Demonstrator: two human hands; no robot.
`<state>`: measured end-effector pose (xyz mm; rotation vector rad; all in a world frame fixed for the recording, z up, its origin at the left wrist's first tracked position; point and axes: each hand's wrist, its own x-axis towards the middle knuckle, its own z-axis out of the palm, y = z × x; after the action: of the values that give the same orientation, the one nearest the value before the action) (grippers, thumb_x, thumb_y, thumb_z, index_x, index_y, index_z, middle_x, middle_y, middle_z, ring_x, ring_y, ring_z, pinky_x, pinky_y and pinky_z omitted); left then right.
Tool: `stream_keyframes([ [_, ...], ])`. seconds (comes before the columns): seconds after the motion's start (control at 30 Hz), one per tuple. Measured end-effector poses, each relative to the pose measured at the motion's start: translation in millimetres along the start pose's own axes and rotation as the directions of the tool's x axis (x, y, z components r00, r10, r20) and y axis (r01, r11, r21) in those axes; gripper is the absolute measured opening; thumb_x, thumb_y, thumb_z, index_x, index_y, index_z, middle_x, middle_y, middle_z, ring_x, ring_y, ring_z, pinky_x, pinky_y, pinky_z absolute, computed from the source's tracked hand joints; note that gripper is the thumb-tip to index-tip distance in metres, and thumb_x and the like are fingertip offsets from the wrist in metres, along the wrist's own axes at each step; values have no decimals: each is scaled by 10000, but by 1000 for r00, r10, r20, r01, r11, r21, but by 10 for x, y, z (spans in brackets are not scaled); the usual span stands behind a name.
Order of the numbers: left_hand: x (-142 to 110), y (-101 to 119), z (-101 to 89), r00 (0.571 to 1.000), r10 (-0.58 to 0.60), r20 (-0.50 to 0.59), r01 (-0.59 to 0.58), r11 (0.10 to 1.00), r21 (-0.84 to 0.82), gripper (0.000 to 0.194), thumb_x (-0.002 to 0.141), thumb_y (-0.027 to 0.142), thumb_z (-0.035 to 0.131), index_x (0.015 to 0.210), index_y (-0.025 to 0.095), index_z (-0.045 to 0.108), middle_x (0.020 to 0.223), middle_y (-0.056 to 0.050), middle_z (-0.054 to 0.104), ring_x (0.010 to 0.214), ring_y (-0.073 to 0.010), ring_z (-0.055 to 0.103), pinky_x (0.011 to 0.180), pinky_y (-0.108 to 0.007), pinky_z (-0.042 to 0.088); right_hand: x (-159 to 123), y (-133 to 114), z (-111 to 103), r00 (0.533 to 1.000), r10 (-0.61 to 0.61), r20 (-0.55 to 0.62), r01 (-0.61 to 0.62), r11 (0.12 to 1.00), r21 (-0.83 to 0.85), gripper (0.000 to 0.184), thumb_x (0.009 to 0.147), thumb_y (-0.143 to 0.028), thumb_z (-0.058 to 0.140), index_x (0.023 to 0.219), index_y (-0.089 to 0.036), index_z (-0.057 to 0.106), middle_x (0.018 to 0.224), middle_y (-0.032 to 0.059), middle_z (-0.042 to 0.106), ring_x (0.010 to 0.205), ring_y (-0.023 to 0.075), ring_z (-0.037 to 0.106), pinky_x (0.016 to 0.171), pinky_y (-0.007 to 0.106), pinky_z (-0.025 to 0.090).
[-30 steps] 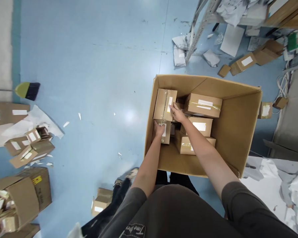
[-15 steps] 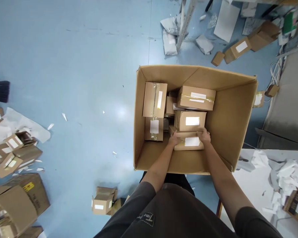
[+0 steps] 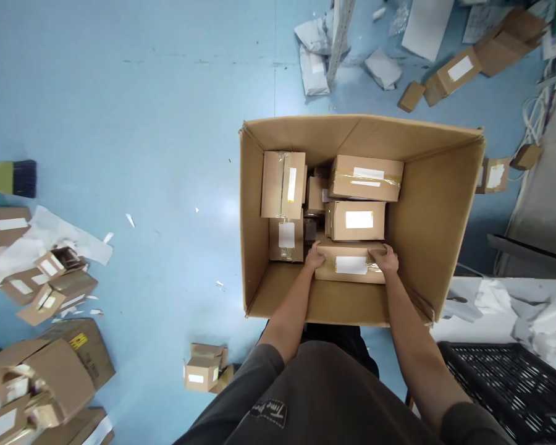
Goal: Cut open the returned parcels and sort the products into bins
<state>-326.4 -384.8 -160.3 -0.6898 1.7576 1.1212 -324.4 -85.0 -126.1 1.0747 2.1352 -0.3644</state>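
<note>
In front of me stands a large open cardboard box [image 3: 445,204] with several smaller taped cartons inside. My left hand [image 3: 313,257] grips the left end of the nearest small carton [image 3: 328,272], and my right hand [image 3: 385,258] grips its right end. That carton has a white label and clear tape on its near side. Just beyond it lies a labelled carton [image 3: 375,222], with a wider carton [image 3: 343,176] behind that. Along the left wall, an upper carton [image 3: 272,185] overlaps a lower one [image 3: 276,238]. Darker small boxes show partly in the gap between the two groups.
At lower left, an open carton [image 3: 65,371] holds small boxes. Torn boxes [image 3: 74,284] and a broom [image 3: 24,178] lie left. A shelf leg [image 3: 340,43] and paper packets [image 3: 312,71] stand beyond. A black crate [image 3: 505,377] is at lower right.
Both hands left the cartons at the left wall and moved right and nearer to the front carton. They now hold its ends, and it sits straighter, slightly left of before. The view has shifted.
</note>
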Motion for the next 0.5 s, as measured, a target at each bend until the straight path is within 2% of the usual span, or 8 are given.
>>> stream_keyframes([
  [0.1, -297, 89, -145, 999, -36, 5, 36, 999, 34, 864, 786, 410, 887, 1541, 246, 500, 1451, -138, 671, 1342, -304, 639, 1126, -415, 505, -332, -36, -114, 998, -10, -58, 10, 1000, 2, 904, 817, -715, 709, 1554, -219, 538, 1414, 213, 633, 1364, 382, 589, 1134, 475, 468],
  [0.17, -544, 141, -280, 999, -49, -24, 51, 996, 71, 839, 817, 436, 864, 1546, 266, 486, 1412, -130, 692, 1317, -316, 658, 1120, -438, 509, -582, -64, -216, 994, -32, -108, 33, 999, 4, 947, 803, -758, 696, 1560, -217, 519, 1402, 222, 634, 1358, 402, 584, 1135, 497, 465],
  [0.27, -955, 171, -534, 997, -15, -73, 21, 997, 79, 788, 839, 458, 842, 1528, 298, 494, 1383, -110, 711, 1310, -318, 662, 1113, -440, 510, -963, -160, -408, 981, -91, -173, 91, 996, -13, 1030, 780, -822, 678, 1586, -217, 467, 1415, 236, 623, 1358, 437, 570, 1137, 540, 455],
  [0.37, -1376, 134, -843, 989, 27, -143, -16, 997, 78, 744, 850, 544, 811, 1500, 347, 508, 1448, -68, 681, 1337, -308, 647, 1110, -419, 507, -1351, -349, -592, 959, -186, -214, 181, 983, -44, 1067, 780, -851, 660, 1603, -213, 428, 1446, 243, 606, 1351, 457, 564, 1120, 555, 459],
  [0.5, -1880, 14, -1251, 967, 40, -253, -31, 999, 40, 716, 898, 548, 749, 1520, 345, 458, 1487, -64, 653, 1346, -283, 644, 1100, -390, 512, -1829, -709, -710, 903, -362, -232, 350, 932, -89, 1013, 821, -836, 631, 1601, -222, 426, 1478, 216, 594, 1382, 438, 530, 1143, 532, 442],
])
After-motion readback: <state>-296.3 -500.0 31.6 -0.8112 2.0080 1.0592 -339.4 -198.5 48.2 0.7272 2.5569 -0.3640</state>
